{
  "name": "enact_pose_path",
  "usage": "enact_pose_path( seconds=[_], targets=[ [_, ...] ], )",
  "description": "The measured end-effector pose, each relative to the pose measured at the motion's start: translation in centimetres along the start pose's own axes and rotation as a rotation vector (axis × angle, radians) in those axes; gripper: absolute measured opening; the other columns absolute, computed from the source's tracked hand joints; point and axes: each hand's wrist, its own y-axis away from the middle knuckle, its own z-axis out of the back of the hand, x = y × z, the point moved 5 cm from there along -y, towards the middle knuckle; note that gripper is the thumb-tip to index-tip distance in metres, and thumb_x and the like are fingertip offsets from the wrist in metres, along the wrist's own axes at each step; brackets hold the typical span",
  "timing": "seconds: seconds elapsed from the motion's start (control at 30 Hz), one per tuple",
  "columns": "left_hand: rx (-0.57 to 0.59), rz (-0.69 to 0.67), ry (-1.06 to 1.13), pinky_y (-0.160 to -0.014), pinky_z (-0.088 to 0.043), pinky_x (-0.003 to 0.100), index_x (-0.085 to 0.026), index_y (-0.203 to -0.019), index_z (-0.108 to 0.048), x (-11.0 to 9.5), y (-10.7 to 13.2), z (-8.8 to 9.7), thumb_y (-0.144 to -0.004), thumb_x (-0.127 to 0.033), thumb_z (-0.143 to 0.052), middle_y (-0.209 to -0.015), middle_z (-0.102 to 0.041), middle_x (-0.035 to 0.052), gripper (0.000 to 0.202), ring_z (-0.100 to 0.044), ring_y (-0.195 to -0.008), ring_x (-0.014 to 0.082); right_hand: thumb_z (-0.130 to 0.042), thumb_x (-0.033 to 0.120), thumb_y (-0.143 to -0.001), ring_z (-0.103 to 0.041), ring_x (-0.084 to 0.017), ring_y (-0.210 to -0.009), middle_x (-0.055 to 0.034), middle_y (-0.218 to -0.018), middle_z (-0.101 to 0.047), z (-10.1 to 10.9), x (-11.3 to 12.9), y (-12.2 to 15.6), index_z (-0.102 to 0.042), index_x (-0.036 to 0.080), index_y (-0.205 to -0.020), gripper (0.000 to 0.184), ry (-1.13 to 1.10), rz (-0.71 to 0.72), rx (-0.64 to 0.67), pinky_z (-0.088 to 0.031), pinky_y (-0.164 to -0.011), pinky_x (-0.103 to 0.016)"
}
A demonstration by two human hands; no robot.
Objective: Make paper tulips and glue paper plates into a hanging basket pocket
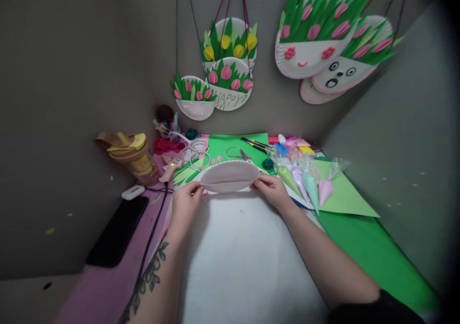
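Left fingers (193, 186) and right fingers (264, 180) pinch a pale, scallop-edged plate (230, 174). Clear bags (336, 166) contain green, lilac, mint and pink filling (312, 190).

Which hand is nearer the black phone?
Left. The left hand is right of the phone; the right hand is farther right, at the right end of the paper plate.

- Dim light; plain grey walls (79, 65) look murky.
- Soft shadow darkens the left of the smooth white work surface (247, 252).
- Scalloped white paper plate (230, 174) looks greyish, slightly blurred.
- Black vignetting curves down the right edge.
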Motion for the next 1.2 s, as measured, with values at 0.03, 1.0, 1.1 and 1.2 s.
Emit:
enact_pose_path(
  seconds=[0.03, 1.0, 1.1, 1.2],
  targets=[
    [-0.001, 0.007, -0.004, -0.066, -0.047, 0.025, -0.019, -0.080, -0.073, -0.02, 0.00, 0.01, -0.077, -0.029, -0.057, -0.075, -0.074, 0.0012, 0.019, -0.067, -0.070, 0.0177, -0.059, 0.032, -0.080, -0.062, -0.019, -0.068, -0.0014, -0.068, -0.070, 0.00, -0.04, 0.01, -0.073, 0.019, -0.073, 0.020, -0.008, 0.001, -0.014, -0.046, -0.066, -0.029],
    [-0.007, -0.087, -0.148, -0.065, -0.045, 0.026, -0.020, -0.087, -0.077, -0.53, 0.18, 0.08, -0.082, -0.028, -0.058, -0.083, -0.077, 0.0041, 0.021, -0.068, -0.072, 0.0194, -0.066, 0.039, -0.075, -0.068, -0.017, -0.066, -0.0043, -0.072, -0.074, -0.04, -0.10, -0.10, -0.076, 0.018, -0.081, 0.023, -0.202, -0.081, -0.090, -0.056, -0.067, -0.030],
    [0.008, -0.101, -0.171, -0.063, -0.044, 0.025, -0.019, -0.086, -0.076, -0.68, 0.17, 0.06, -0.083, -0.029, -0.056, -0.082, -0.076, 0.0045, 0.022, -0.067, -0.070, 0.0186, -0.066, 0.039, -0.076, -0.069, -0.017, -0.066, -0.0047, -0.073, -0.075, -0.08, -0.23, -0.09, -0.076, 0.018, -0.082, 0.024, -0.196, -0.081, -0.088, -0.057, -0.068, -0.031],
    [0.014, -0.099, -0.170, -0.064, -0.045, 0.025, -0.020, -0.087, -0.076, -0.67, 0.12, 0.06, -0.083, -0.029, -0.055, -0.084, -0.077, 0.0047, 0.023, -0.067, -0.072, 0.0192, -0.065, 0.039, -0.076, -0.068, -0.018, -0.066, -0.0052, -0.073, -0.074, -0.07, -0.22, -0.07, -0.075, 0.017, -0.080, 0.024, -0.183, -0.076, -0.087, -0.057, -0.067, -0.031]
  ],
)
